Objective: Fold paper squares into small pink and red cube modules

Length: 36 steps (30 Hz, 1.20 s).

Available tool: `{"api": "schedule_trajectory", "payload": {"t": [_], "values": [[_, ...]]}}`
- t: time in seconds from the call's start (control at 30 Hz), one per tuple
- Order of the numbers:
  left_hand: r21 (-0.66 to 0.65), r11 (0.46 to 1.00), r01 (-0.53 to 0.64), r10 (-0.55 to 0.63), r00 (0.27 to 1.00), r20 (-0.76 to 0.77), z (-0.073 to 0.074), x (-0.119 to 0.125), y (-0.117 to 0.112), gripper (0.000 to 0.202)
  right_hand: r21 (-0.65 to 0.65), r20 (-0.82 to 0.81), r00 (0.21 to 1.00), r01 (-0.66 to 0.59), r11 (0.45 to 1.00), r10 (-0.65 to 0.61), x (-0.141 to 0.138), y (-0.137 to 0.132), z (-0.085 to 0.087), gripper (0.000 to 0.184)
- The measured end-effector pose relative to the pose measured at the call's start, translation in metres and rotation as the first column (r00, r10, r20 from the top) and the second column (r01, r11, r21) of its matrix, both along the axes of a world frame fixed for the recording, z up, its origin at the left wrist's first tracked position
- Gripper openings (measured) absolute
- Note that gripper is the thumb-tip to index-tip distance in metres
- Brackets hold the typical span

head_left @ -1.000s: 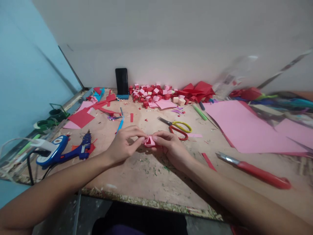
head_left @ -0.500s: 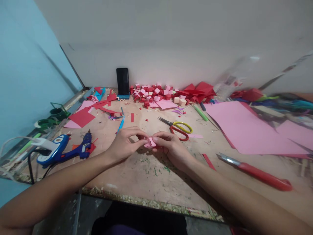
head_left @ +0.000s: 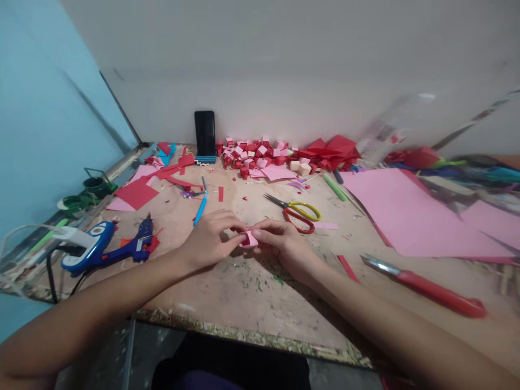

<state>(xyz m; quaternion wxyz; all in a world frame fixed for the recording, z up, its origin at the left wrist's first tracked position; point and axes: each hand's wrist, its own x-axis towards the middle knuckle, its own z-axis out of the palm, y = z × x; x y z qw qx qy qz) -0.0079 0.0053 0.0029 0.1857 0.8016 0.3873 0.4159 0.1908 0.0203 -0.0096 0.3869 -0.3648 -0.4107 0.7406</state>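
Between my two hands is a small folded piece of pink paper [head_left: 249,240], box-like with an opening facing me. My left hand [head_left: 215,235] pinches its left side between thumb and finger. From the right, my right hand [head_left: 284,244] grips the other side, thumb on top; its lower fingers are partly hidden. Just beyond my right hand lie scissors [head_left: 294,211] with one yellow and one red handle. A blue pen-like tool [head_left: 200,208] rests behind my left hand. Green specks are scattered on the wooden table [head_left: 227,303] below.
Pink and red paper cubes [head_left: 255,154] are heaped at the back beside a propped phone [head_left: 205,134]. A blue glue gun [head_left: 138,241] sits left. On the right are large pink sheets [head_left: 410,211] and a red-handled cutter [head_left: 439,292], its blade exposed.
The pink paper has been turned and opened a little between my fingers, so its hollow inside shows more. Both hands keep nearly the same place.
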Motion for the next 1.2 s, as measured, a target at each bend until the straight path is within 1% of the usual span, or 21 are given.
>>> {"api": "schedule_trajectory", "payload": {"t": [0.23,0.43,0.53,0.6,0.7,0.83,0.9,0.93,0.97,1.0,1.03,1.07,1.1,1.13,1.17,1.2], "values": [[0.05,0.998,0.025,-0.023,0.999,-0.041,-0.005,-0.002,0.001,0.012,0.04,0.068,0.998,-0.008,0.999,0.005,-0.001,-0.001,-0.001,0.02],[0.162,0.986,0.029,-0.021,0.998,-0.053,-0.001,-0.003,-0.004,0.018,0.028,0.034,0.999,-0.014,1.0,0.013,-0.004,-0.005,0.002,0.022],[0.2,0.98,0.027,-0.019,0.999,-0.041,-0.002,-0.002,-0.004,0.016,0.006,-0.002,0.999,-0.036,0.999,0.036,-0.005,-0.007,0.004,0.027],[0.209,0.978,0.013,-0.006,0.999,-0.036,-0.004,-0.001,-0.003,0.013,-0.004,0.004,0.999,-0.05,0.999,0.05,-0.004,-0.007,0.005,0.028],[0.164,0.986,0.018,-0.011,0.999,-0.043,-0.007,0.0,-0.001,0.01,-0.008,0.028,0.998,-0.056,0.998,0.056,-0.003,-0.006,0.004,0.03],[0.025,0.999,0.034,-0.034,0.999,0.007,-0.008,0.0,0.0,0.019,0.007,0.057,0.997,-0.054,0.999,0.054,-0.002,-0.005,0.002,0.033],[-0.033,0.999,0.021,-0.019,0.997,0.071,-0.006,0.0,0.0,0.021,0.055,0.116,0.991,-0.08,0.995,0.073,-0.003,-0.005,0.004,0.031],[-0.058,0.998,0.008,-0.001,0.994,0.106,-0.005,-0.001,0.0,0.022,0.107,0.172,0.982,-0.095,0.99,0.076,-0.002,-0.005,0.008,0.029],[-0.082,0.997,-0.009,0.021,0.99,0.139,-0.003,-0.002,0.0,0.021,0.183,0.247,0.967,-0.112,0.977,0.065,-0.002,-0.005,0.013,0.026],[-0.103,0.994,-0.031,0.049,0.984,0.173,-0.002,-0.002,0.0,0.021,0.281,0.331,0.943,-0.126,0.951,0.028,-0.001,-0.005,0.021,0.023],[-0.124,0.991,-0.059,0.083,0.975,0.204,0.0,-0.003,0.001,0.021,0.397,0.414,0.909,-0.142,0.907,-0.039,0.002,-0.005,0.031,0.02],[-0.145,0.985,-0.089,0.121,0.966,0.23,0.001,-0.004,0.001,0.021,0.517,0.478,0.87,-0.168,0.839,-0.121,0.005,-0.006,0.043,0.017],[-0.167,0.979,-0.117,0.157,0.955,0.251,0.002,-0.004,0.002,0.02,0.62,0.504,0.838,-0.18,0.764,-0.211,0.01,-0.008,0.057,0.016],[-0.191,0.972,-0.137,0.185,0.946,0.265,0.003,-0.005,0.003,0.02,0.694,0.514,0.811,-0.2,0.692,-0.281,0.016,-0.012,0.072,0.016],[-0.219,0.964,-0.149,0.207,0.94,0.272,0.003,-0.005,0.005,0.019,0.743,0.516,0.788,-0.216,0.633,-0.337,0.023,-0.02,0.085,0.016],[-0.249,0.956,-0.154,0.222,0.936,0.272,0.002,-0.005,0.007,0.019,0.777,0.512,0.773,-0.23,0.586,-0.375,0.031,-0.03,0.096,0.014]]}}
